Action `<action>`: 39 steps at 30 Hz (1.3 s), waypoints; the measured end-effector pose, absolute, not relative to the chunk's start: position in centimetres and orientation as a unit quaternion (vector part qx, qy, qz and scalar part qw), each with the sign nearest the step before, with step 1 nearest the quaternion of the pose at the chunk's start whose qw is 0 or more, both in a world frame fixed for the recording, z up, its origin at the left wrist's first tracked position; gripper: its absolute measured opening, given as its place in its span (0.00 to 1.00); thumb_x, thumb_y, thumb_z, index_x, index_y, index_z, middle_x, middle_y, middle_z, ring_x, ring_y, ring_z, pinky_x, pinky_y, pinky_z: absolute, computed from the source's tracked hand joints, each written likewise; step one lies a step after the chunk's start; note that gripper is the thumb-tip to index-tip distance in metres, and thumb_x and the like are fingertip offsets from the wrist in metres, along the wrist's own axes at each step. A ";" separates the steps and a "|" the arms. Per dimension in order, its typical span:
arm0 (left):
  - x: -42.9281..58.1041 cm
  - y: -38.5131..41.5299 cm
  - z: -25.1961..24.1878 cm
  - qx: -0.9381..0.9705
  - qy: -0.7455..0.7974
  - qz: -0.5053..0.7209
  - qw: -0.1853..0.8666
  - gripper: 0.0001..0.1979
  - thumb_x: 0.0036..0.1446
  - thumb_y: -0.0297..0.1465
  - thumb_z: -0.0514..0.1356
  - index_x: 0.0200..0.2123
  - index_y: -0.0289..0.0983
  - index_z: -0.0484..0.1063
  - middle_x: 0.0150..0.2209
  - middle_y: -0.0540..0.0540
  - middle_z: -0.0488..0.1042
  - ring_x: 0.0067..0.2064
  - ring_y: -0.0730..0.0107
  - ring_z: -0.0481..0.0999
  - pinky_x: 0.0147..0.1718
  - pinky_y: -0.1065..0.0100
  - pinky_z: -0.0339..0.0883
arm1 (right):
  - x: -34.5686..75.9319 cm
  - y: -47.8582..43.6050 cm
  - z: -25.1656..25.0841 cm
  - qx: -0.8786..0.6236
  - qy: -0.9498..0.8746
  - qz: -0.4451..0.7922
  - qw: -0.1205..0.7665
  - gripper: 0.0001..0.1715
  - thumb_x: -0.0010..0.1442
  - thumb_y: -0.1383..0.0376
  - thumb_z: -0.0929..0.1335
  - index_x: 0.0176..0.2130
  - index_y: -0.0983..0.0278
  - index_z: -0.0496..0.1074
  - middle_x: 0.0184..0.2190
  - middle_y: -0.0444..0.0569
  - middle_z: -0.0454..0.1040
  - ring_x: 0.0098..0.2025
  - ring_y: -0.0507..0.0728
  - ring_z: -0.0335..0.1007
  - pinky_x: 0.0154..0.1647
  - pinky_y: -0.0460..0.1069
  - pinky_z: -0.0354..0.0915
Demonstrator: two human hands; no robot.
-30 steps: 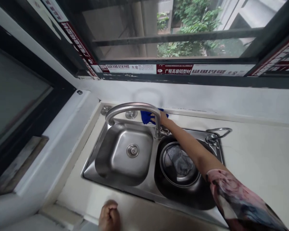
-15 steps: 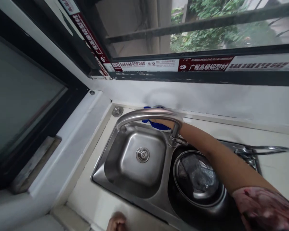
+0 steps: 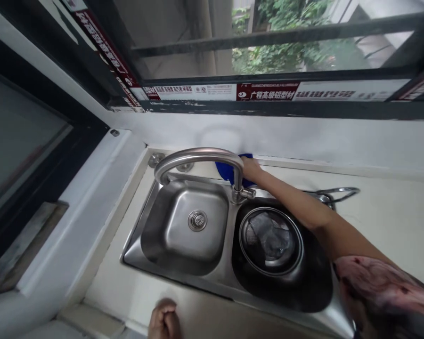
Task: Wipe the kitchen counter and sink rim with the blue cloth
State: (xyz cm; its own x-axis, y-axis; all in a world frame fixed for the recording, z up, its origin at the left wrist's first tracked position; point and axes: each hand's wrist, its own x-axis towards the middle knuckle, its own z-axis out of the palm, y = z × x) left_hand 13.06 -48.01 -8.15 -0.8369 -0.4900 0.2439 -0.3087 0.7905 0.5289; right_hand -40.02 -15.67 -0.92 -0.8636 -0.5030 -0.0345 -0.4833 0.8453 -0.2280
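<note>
Behind the faucet (image 3: 201, 153), my right hand (image 3: 251, 169) presses a blue cloth (image 3: 224, 171) on the back strip of the counter. The faucet's upright part hides some of the cloth. My left hand (image 3: 164, 321) is curled into a fist at the counter's front edge, in front of the sink, with nothing visible in it. The left sink basin (image 3: 178, 252) is bare steel with a round drain (image 3: 197, 220). In the right basin (image 3: 316, 287) sits a round metal pan or colander (image 3: 298, 230) with a crumpled translucent dark bag (image 3: 273, 238) in it.
The curved spout arches over the left basin. Two round metal stoppers or strainers (image 3: 156, 159) lie at the back left corner. A chrome wire handle or rack (image 3: 339, 192) lies behind my right forearm. The wall (image 3: 304, 136) and window bound the back.
My right hand has moved right along the back strip with the blue cloth. A second round metal piece now shows behind the spout. The view has shifted slightly; my left hand stays a fist.
</note>
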 end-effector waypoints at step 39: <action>10.1 -48.4 -7.7 0.176 -0.933 -0.238 0.205 0.12 0.61 0.35 0.53 0.34 0.42 0.76 0.36 0.46 0.80 0.38 0.61 0.79 0.39 0.61 0.71 | -22.5 -5.8 -4.5 0.090 0.994 -0.053 0.030 0.34 0.71 0.72 0.55 0.72 0.73 0.57 0.52 0.72 0.70 0.50 0.65 0.72 0.47 0.57 0.70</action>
